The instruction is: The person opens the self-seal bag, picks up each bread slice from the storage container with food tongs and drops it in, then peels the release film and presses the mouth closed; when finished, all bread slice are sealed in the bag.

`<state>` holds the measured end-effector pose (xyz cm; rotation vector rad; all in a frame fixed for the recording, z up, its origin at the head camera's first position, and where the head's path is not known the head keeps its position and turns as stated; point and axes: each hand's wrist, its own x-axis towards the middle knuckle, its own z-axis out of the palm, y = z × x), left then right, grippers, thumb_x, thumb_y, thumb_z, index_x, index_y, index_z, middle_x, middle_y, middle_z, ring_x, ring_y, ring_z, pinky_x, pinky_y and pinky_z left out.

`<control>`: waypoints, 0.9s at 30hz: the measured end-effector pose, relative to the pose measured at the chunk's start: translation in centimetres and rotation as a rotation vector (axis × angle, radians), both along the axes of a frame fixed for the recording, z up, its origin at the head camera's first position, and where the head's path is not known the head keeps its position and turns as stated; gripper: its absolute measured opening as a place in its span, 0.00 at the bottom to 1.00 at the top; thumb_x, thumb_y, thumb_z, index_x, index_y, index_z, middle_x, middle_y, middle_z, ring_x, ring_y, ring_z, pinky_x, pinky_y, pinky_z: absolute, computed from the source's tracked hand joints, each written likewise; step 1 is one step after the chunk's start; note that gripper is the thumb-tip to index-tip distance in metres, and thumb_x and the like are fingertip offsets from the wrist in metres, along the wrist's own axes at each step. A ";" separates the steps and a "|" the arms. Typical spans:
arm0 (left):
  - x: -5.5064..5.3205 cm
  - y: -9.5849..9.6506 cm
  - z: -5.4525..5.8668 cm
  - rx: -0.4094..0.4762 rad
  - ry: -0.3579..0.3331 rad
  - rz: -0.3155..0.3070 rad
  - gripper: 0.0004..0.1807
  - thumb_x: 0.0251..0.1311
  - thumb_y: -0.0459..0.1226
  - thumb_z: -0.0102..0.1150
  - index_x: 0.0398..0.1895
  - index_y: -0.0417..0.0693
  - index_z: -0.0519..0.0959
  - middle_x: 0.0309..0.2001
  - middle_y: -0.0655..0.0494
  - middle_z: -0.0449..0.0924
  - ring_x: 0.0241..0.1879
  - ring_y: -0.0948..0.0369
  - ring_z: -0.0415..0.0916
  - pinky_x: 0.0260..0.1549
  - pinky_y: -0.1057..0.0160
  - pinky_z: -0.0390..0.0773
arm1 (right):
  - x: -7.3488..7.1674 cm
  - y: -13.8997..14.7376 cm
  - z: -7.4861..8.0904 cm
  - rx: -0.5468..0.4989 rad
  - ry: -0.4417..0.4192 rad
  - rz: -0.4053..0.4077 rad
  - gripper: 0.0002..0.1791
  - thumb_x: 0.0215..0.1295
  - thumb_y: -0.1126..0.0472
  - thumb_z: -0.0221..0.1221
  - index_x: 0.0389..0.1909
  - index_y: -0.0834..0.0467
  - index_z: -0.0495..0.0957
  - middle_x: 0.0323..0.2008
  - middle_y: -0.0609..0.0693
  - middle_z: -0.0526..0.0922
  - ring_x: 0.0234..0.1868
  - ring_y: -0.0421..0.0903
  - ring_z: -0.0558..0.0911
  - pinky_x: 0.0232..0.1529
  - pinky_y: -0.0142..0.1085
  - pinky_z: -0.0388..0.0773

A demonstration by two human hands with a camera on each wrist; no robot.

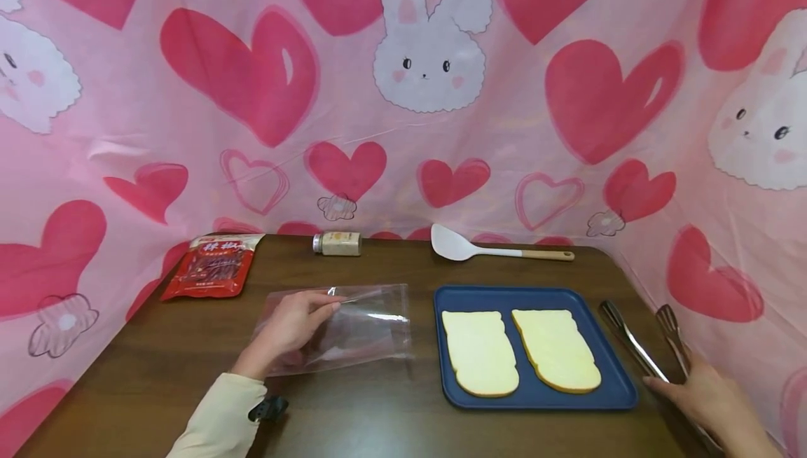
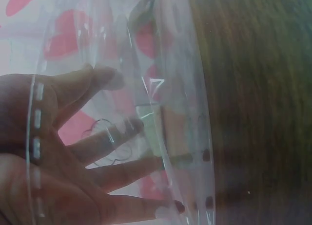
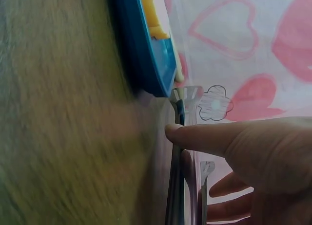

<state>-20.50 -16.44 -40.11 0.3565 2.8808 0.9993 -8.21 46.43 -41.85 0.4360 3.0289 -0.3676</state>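
My left hand (image 1: 299,321) pinches the upper edge of a clear plastic bag (image 1: 372,339) between thumb and index finger, left of the tray. Up close in the left wrist view, the other fingers spread straight behind the bag's transparent film (image 2: 197,118). At the right edge of the table, my right hand (image 1: 715,398) holds a pair of metal tongs (image 1: 643,353). Its thumb lies on one arm and the other fingers are at the second arm; the tongs' slotted tips stand apart. Beside them is a blue tray (image 1: 529,295) bearing two slices of bread (image 1: 482,356).
A red packet of dried chillies (image 1: 211,269) lies at the back left. Along the back edge are a seasoning jar (image 1: 340,244) on its side and a white spatula (image 1: 454,244) with a wooden handle. Pink patterned cloth (image 1: 403,178) walls in the table's back and sides.
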 end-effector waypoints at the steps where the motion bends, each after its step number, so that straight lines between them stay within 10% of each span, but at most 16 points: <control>1: 0.0 0.0 0.0 -0.001 -0.002 0.001 0.15 0.75 0.43 0.62 0.60 0.57 0.87 0.66 0.45 0.83 0.50 0.53 0.79 0.49 0.47 0.81 | 0.1 0.1 -0.1 -0.008 -0.009 -0.008 0.51 0.61 0.39 0.71 0.56 0.82 0.61 0.43 0.87 0.74 0.43 0.84 0.78 0.45 0.71 0.77; 8: -0.1 -0.1 0.0 -0.006 0.008 -0.008 0.15 0.75 0.42 0.62 0.60 0.57 0.87 0.67 0.43 0.82 0.60 0.48 0.81 0.60 0.39 0.80 | 0.2 0.3 -0.3 -0.047 -0.059 -0.006 0.49 0.64 0.38 0.68 0.49 0.84 0.66 0.38 0.81 0.78 0.39 0.76 0.81 0.42 0.65 0.79; 16: -0.2 -0.2 -0.1 0.012 -0.015 0.007 0.15 0.74 0.43 0.63 0.60 0.56 0.88 0.68 0.41 0.80 0.50 0.52 0.80 0.35 0.53 0.79 | 0.3 -0.8 1.0 -0.081 0.024 -0.056 0.41 0.69 0.37 0.64 0.48 0.76 0.70 0.31 0.70 0.80 0.32 0.61 0.81 0.36 0.58 0.81; 21: -0.2 -0.3 -0.3 -0.005 0.018 -0.005 0.15 0.74 0.43 0.63 0.59 0.55 0.88 0.67 0.40 0.81 0.62 0.46 0.81 0.59 0.38 0.80 | 0.8 -4.2 2.8 -0.078 0.018 -0.111 0.50 0.65 0.31 0.65 0.58 0.76 0.64 0.35 0.71 0.78 0.33 0.60 0.79 0.31 0.52 0.83; 27: -0.3 -0.3 -0.2 0.007 -0.024 0.008 0.16 0.74 0.44 0.63 0.60 0.57 0.87 0.68 0.41 0.80 0.50 0.52 0.79 0.39 0.55 0.80 | 2.1 -10.1 4.3 -0.071 -0.055 -0.052 0.60 0.64 0.25 0.60 0.74 0.72 0.56 0.54 0.80 0.76 0.43 0.69 0.81 0.45 0.69 0.83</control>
